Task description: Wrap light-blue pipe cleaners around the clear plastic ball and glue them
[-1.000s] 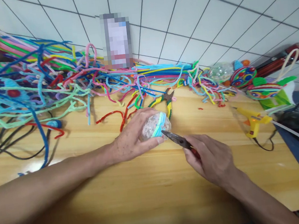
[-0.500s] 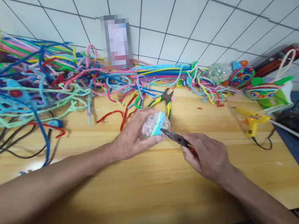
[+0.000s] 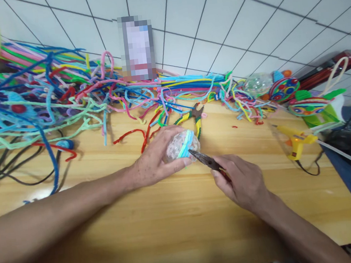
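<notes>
My left hand (image 3: 153, 157) is wrapped round a clear, bumpy ball (image 3: 174, 145) that has light-green and blue pipe cleaners (image 3: 187, 143) banded across it. Its fingers go behind the ball and are partly hidden. My right hand (image 3: 241, 179) grips needle-nose pliers (image 3: 208, 160), whose dark tips meet the blue band on the ball's right side. Whether the jaws pinch a strand cannot be made out. Just behind the ball lie pliers with yellow-and-green handles (image 3: 196, 113), partly covered by the ball and hand.
A tangled heap of pipe cleaners (image 3: 63, 82) runs along the wall at the back left. Red pipe cleaners (image 3: 146, 136) lie near my left hand. A yellow glue gun (image 3: 297, 141) with its cord stands at the right, before colourful fish-like crafts (image 3: 306, 106). Black cable (image 3: 19, 164) lies left.
Both hands hold nearly the same pose. The pliers and my right hand have shifted very slightly up and left, with the tips still at the blue band.
</notes>
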`<act>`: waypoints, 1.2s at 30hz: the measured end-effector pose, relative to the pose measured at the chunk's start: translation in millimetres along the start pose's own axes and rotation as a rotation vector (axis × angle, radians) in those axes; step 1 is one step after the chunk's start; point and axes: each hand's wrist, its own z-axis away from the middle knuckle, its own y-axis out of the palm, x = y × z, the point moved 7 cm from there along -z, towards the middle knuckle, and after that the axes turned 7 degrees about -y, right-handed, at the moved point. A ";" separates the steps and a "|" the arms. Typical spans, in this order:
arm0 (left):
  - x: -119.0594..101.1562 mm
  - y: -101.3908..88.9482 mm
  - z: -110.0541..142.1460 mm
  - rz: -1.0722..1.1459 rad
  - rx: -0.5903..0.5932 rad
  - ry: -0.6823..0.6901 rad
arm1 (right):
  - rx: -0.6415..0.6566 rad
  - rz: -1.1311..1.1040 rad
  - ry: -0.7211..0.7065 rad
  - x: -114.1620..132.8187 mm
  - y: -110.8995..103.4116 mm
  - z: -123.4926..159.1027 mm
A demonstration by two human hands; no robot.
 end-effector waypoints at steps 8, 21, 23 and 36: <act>-1.7 -0.9 -0.8 -0.016 -0.001 0.013 | 0.004 0.051 -0.020 2.7 -2.8 -0.3; -0.8 -2.3 -2.6 -0.004 0.018 0.008 | -0.010 0.047 -0.021 2.7 -2.6 -2.4; -0.8 -2.7 -2.5 -0.004 0.020 0.012 | -0.013 0.047 -0.020 2.7 -2.2 -2.3; 5.4 0.9 -4.8 -0.035 0.038 0.024 | -0.030 0.029 -0.001 -1.2 1.3 2.8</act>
